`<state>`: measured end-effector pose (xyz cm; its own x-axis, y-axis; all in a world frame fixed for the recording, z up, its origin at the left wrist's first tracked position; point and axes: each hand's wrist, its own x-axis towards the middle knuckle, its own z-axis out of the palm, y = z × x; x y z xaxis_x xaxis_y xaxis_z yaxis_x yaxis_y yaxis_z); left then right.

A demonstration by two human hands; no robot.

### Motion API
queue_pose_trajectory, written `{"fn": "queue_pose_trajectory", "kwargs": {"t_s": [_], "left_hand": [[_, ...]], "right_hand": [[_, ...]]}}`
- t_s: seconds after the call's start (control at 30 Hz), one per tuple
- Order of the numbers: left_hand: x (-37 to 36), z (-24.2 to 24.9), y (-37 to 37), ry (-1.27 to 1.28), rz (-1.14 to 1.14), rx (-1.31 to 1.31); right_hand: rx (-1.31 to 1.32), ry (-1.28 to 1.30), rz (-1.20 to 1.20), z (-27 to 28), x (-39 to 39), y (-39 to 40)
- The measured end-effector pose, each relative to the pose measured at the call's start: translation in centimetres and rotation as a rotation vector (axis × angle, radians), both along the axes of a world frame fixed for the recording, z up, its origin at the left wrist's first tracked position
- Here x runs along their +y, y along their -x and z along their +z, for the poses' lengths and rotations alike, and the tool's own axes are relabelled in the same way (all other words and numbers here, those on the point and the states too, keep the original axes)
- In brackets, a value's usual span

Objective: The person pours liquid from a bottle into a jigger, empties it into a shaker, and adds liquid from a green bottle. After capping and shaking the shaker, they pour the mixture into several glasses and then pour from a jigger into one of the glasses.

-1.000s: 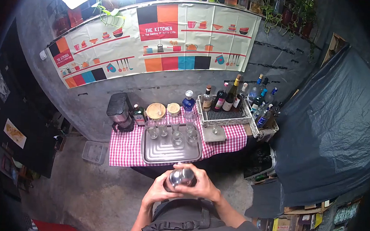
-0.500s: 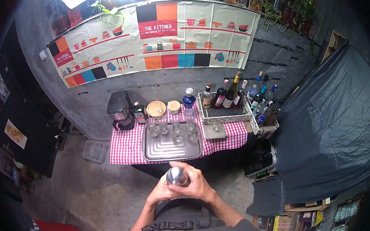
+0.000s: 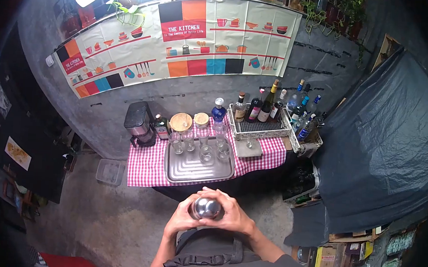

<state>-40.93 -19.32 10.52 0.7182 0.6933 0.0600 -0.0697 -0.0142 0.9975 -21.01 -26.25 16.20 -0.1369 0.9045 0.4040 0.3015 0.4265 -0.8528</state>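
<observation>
A shiny metal vessel with a rounded end (image 3: 207,208) is clasped between both hands in front of the body. My left hand (image 3: 183,214) is wrapped round its left side and my right hand (image 3: 232,214) round its right side, with the fingers meeting at the far side. The rest of the vessel below its rounded end is hidden. Beyond the hands, a metal tray (image 3: 200,171) lies on a table with a red checked cloth (image 3: 147,166). Several clear glasses (image 3: 206,154) stand toward the tray's back.
A coffee maker (image 3: 140,122) and a dark bottle (image 3: 161,127) stand at the table's left. Wooden-lidded jars (image 3: 181,122) and a blue bottle (image 3: 218,110) are at the back. Baskets of bottles (image 3: 260,132) sit at the right. A plastic bin (image 3: 109,172) is on the floor.
The vessel has turned so its rounded end faces the camera more directly. My left hand has shifted slightly left and up, and my right hand slightly right, both still round the vessel.
</observation>
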Motion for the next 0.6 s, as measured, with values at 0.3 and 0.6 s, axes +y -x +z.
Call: {"fn": "queue_pose_trajectory", "kwargs": {"t_s": [0.3,0.6], "left_hand": [[-0.5,0.7,0.2,0.104,-0.03,-0.124],[-1.2,-0.7,-0.2,0.314,-0.031,-0.107]], "right_hand": [[-0.168,-0.082,-0.059,-0.5,0.1,1.0],[0.001,0.076,-0.085,-1.4,0.3,1.7]]}}
